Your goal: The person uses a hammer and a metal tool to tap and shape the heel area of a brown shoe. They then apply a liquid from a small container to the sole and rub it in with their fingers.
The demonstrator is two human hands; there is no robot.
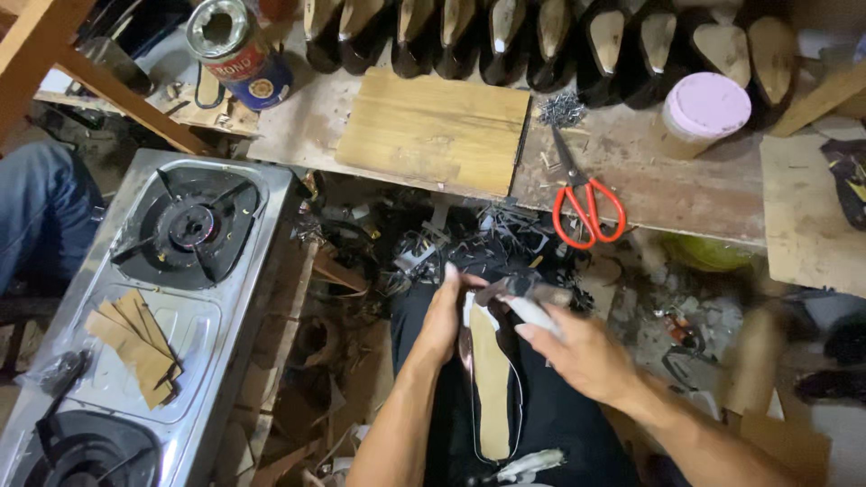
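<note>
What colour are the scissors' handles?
Red-orange handles on the metal scissors, seen in the head view.

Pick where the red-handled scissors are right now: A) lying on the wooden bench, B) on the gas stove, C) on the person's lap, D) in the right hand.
A: the red-handled scissors lie flat on the wooden bench, below a pile of small nails, while both hands are down at the shoe on the lap.

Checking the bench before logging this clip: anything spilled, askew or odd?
Small nails lie in a loose pile on the wooden bench, beside the red-handled scissors. Dark offcuts litter the floor below. Cardboard strips sit on the gas stove.
</note>
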